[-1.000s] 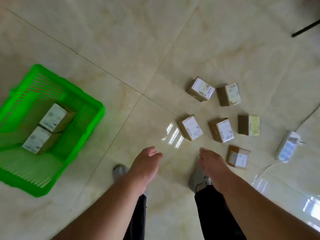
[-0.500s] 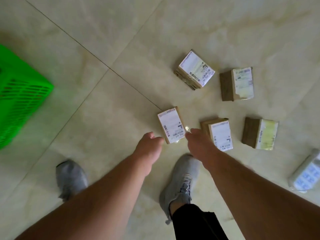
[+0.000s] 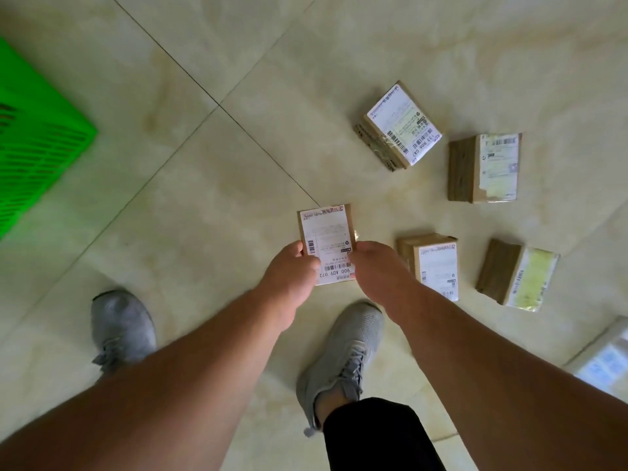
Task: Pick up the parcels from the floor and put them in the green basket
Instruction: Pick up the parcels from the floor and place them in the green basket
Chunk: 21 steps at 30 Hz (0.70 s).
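A small cardboard parcel with a white label (image 3: 327,237) sits between both my hands near the middle of the view. My left hand (image 3: 293,273) grips its left side and my right hand (image 3: 375,266) grips its right side. Other labelled parcels lie on the tiled floor to the right: one tilted at the top (image 3: 399,125), one beside it (image 3: 484,168), one by my right wrist (image 3: 433,263) and one with a yellowish label (image 3: 518,275). The green basket (image 3: 37,144) shows only a corner at the left edge.
My two grey shoes stand on the floor, the left (image 3: 120,329) and the right (image 3: 343,355). A white object (image 3: 608,358) lies at the right edge. Bare tiles stretch between the parcels and the basket.
Both hands have reached forward and closed on the sides of the nearest parcel. The view has dropped closer to the floor and shifted right, so the basket has slid to the left edge.
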Each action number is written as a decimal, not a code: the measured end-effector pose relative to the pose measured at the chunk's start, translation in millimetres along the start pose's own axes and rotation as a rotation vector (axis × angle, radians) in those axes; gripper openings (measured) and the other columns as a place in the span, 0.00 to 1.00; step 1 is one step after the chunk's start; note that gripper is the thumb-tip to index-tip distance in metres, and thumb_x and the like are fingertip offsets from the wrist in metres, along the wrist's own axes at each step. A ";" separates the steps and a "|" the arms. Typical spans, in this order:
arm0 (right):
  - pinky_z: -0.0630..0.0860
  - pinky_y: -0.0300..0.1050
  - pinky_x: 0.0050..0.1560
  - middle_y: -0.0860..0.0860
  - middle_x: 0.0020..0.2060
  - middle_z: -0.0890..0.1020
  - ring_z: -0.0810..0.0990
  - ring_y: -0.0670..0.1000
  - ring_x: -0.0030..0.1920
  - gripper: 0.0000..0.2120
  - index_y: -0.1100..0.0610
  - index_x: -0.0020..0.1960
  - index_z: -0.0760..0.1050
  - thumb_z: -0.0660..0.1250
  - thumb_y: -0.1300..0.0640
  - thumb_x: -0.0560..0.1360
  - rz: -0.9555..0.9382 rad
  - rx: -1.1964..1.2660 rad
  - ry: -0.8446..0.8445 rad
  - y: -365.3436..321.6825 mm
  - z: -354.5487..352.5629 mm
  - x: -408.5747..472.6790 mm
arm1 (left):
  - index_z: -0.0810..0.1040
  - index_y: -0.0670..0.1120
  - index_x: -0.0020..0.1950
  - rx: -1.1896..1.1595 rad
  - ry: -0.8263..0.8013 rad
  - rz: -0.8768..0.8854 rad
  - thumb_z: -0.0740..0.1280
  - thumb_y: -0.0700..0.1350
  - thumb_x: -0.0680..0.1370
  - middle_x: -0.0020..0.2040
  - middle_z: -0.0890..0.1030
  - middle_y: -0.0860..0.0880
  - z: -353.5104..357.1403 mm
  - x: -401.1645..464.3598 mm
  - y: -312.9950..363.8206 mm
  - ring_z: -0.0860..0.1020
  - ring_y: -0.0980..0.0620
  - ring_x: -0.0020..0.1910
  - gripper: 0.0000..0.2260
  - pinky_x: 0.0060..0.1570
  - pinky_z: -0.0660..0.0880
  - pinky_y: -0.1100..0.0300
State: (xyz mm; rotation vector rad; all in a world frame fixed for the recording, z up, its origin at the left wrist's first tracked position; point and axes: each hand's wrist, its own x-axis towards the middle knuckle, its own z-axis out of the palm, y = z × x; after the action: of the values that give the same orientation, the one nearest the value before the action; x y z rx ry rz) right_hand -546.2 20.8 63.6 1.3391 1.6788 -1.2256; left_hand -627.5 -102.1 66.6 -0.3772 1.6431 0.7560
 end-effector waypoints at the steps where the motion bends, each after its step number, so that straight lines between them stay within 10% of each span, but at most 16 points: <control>1: 0.78 0.52 0.47 0.60 0.52 0.84 0.82 0.59 0.49 0.16 0.60 0.59 0.79 0.56 0.58 0.79 -0.018 -0.010 -0.015 -12.6 -1.8 -13.7 | 0.80 0.51 0.57 -0.018 0.002 0.006 0.61 0.40 0.75 0.56 0.85 0.50 -9.7 -15.2 3.6 0.82 0.48 0.56 0.15 0.64 0.76 0.46; 5: 0.78 0.59 0.60 0.62 0.59 0.81 0.80 0.63 0.59 0.17 0.62 0.64 0.76 0.57 0.56 0.81 -0.052 -0.040 -0.035 -72.1 -5.4 -71.3 | 0.81 0.54 0.61 -0.108 0.015 0.042 0.62 0.41 0.76 0.58 0.85 0.54 -54.9 -75.8 15.8 0.82 0.52 0.57 0.17 0.65 0.74 0.48; 10: 0.73 0.44 0.37 0.55 0.47 0.85 0.80 0.53 0.43 0.16 0.60 0.53 0.79 0.54 0.55 0.80 -0.126 -0.075 -0.060 -155.0 6.7 -136.6 | 0.81 0.55 0.59 -0.169 0.084 0.075 0.63 0.42 0.78 0.59 0.85 0.54 -127.3 -141.8 31.3 0.82 0.55 0.56 0.14 0.65 0.75 0.48; 16: 0.78 0.53 0.52 0.54 0.47 0.86 0.83 0.57 0.52 0.17 0.58 0.50 0.81 0.56 0.52 0.77 -0.160 -0.023 -0.086 -256.9 48.2 -203.4 | 0.80 0.56 0.60 -0.214 0.119 0.159 0.61 0.42 0.78 0.59 0.85 0.55 -233.7 -204.0 41.6 0.82 0.54 0.57 0.16 0.63 0.75 0.52; 21: 0.76 0.61 0.63 0.53 0.48 0.87 0.84 0.56 0.54 0.17 0.57 0.51 0.82 0.59 0.51 0.72 -0.162 0.058 -0.129 -332.7 106.8 -260.1 | 0.79 0.64 0.51 -0.240 0.169 0.212 0.61 0.43 0.79 0.50 0.84 0.63 -334.2 -254.7 34.7 0.82 0.59 0.53 0.15 0.43 0.70 0.66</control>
State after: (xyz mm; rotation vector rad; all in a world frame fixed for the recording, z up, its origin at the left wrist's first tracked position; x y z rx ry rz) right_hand -805.1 -182.6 348.8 1.1495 1.6980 -1.4322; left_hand -843.5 -338.5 341.0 -0.4510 1.7738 1.1124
